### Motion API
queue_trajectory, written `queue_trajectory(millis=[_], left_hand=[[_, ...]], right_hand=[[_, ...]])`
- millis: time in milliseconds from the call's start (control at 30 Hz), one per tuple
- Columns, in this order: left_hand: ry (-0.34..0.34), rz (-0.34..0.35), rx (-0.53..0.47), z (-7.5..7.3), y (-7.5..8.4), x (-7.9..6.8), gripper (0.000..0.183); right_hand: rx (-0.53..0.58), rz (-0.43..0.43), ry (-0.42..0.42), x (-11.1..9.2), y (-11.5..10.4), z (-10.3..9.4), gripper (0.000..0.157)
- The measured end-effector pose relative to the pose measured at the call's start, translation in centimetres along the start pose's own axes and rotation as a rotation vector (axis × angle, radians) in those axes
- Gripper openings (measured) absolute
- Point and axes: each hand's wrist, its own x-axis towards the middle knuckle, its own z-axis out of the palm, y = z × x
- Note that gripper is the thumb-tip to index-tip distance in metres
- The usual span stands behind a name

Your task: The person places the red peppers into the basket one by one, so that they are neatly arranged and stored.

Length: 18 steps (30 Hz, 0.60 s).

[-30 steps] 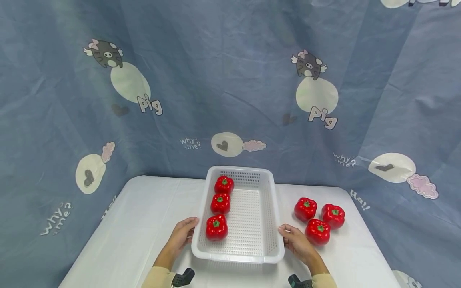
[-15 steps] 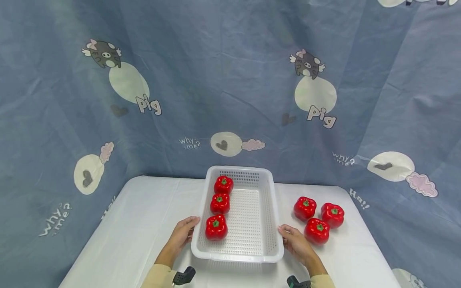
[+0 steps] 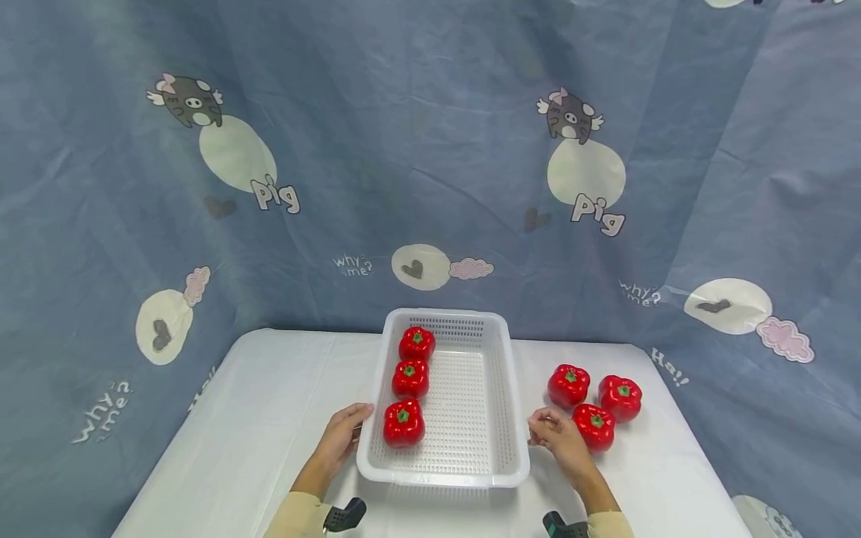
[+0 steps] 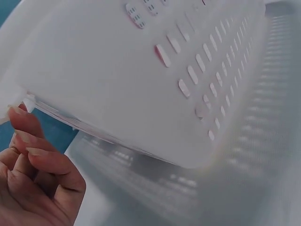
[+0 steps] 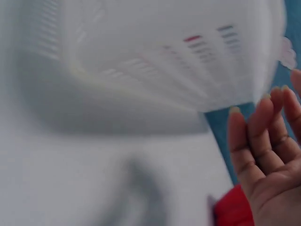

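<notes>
A white plastic basket point(image 3: 460, 418) stands on the table with three red bell peppers point(image 3: 404, 424) lined up along its left side. My left hand point(image 3: 343, 437) holds the basket's left rim, fingers curled at the edge; the left wrist view shows the fingertips point(image 4: 22, 110) meeting the rim. Just off the right rim is my right hand point(image 3: 561, 442), its fingers loosely bent with nothing between them. Three more red bell peppers point(image 3: 569, 385) lie close together on the table behind and to the right of that hand, which partly covers the nearest one.
The white-covered table point(image 3: 282, 407) reaches out on both sides of the basket. A blue printed curtain point(image 3: 430, 187) hangs behind the table and along its sides. Dark bands point(image 3: 345, 515) sit on both wrists.
My right hand has let go of the basket's right rim and shifted slightly up and to the right. The left hand stays on the left rim; basket and peppers keep their places.
</notes>
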Motion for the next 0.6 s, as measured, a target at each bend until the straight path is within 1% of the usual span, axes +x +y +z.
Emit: queue_trajectory(millis=[133,267,300,400,433,500,600], left_hand=[[-0.005,-0.003,-0.021,0.0,-0.1,0.1,0.035],[-0.005,-0.004,-0.030,0.0,-0.2,0.2,0.035],[-0.005,-0.005,-0.032,0.0,-0.2,0.2,0.035],[-0.005,-0.004,-0.035,0.1,-0.2,0.2,0.035],[-0.005,-0.006,-0.038,0.1,-0.2,0.1,0.034],[-0.006,-0.005,-0.042,0.1,-0.2,0.1,0.034],[-0.003,-0.005,-0.050,0.1,-0.2,0.0,0.033]], right_hand=[[0.003,-0.068,0.128,-0.7,-1.0,-1.2,0.025],[-0.029,-0.107,0.272,-1.4,-1.8,-2.6,0.035],[-0.023,-0.124,0.308,-1.5,-1.8,-2.9,0.037],[-0.012,-0.195,0.416,-1.8,-1.7,-3.8,0.037],[0.007,-0.233,0.449,-1.8,-1.6,-4.1,0.035],[-0.020,-0.263,0.509,-1.9,-1.4,-4.5,0.033],[-0.112,-0.259,0.576,-1.9,-1.0,-4.9,0.034]])
